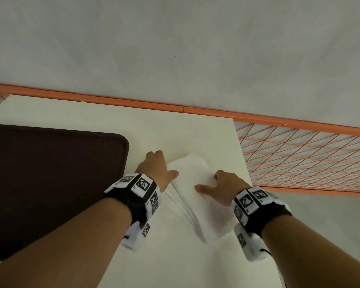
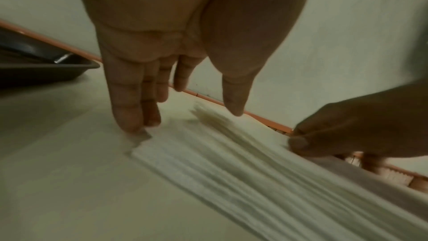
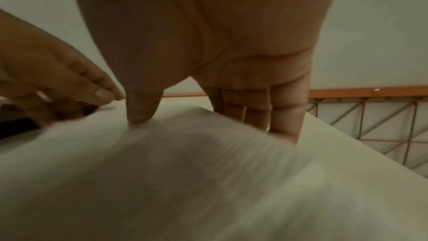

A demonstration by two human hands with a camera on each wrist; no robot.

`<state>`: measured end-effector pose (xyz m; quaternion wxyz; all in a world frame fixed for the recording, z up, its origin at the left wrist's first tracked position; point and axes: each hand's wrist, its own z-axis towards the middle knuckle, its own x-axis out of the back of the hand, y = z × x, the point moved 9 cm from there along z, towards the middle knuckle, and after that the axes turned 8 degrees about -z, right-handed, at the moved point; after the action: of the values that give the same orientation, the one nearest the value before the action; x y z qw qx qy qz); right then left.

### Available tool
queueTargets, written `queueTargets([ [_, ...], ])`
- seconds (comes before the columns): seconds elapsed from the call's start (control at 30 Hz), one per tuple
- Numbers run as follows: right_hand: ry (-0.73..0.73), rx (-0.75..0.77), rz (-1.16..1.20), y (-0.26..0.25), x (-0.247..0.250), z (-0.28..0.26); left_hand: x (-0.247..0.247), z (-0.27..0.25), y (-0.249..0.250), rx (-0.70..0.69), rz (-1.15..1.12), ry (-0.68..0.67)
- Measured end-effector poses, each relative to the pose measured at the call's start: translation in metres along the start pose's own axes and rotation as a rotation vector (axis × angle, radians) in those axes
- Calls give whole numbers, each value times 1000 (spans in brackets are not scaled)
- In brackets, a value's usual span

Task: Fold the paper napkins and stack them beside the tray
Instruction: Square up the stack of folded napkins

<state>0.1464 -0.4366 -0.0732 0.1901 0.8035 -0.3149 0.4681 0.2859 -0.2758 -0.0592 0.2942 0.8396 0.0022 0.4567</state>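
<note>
A fanned stack of white paper napkins (image 1: 188, 173) (image 2: 231, 162) (image 3: 185, 171) lies on the white table (image 1: 175, 132), just right of the dark brown tray (image 1: 125, 154) (image 2: 46, 69). My left hand (image 1: 158, 166) (image 2: 185, 118) stands at the stack's left edge with straight fingers, fingertips (image 2: 129, 125) touching the table by a napkin corner and the thumb over the stack. My right hand (image 1: 211, 181) (image 3: 208, 124) is at the stack's right edge. Its thumb (image 3: 139, 116) presses on top and its straight fingers (image 3: 284, 127) run down the side. Neither hand grips anything.
The table's right edge (image 1: 245, 163) is close to my right hand, with an orange wire grid (image 1: 299, 159) beyond it. An orange rail (image 1: 133, 102) runs along the grey wall behind the table. Bare tabletop lies in front of the stack.
</note>
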Motion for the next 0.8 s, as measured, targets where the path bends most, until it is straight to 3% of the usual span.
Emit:
queueTargets([
  [0.07, -19, -43, 49, 9, -8, -6, 8, -7, -4, -12, 7, 62],
  [0.13, -11, -104, 125, 17, -11, -11, 9, -18, -19, 68, 9, 101],
  [0.23, -9, -167, 197, 16, -14, -19, -11, -37, -37, 155, 85, -3],
  [0.47, 26, -33, 195, -28, -19, -36, -29, -43, -25, 194, -20, -34],
  [0.6, 40, -101, 201, -28, -18, -43, -29, -48, -32, 223, -27, 21],
  [0.8, -30, -69, 241, -40, -32, -55, -27, -56, -31, 229, -46, 15],
])
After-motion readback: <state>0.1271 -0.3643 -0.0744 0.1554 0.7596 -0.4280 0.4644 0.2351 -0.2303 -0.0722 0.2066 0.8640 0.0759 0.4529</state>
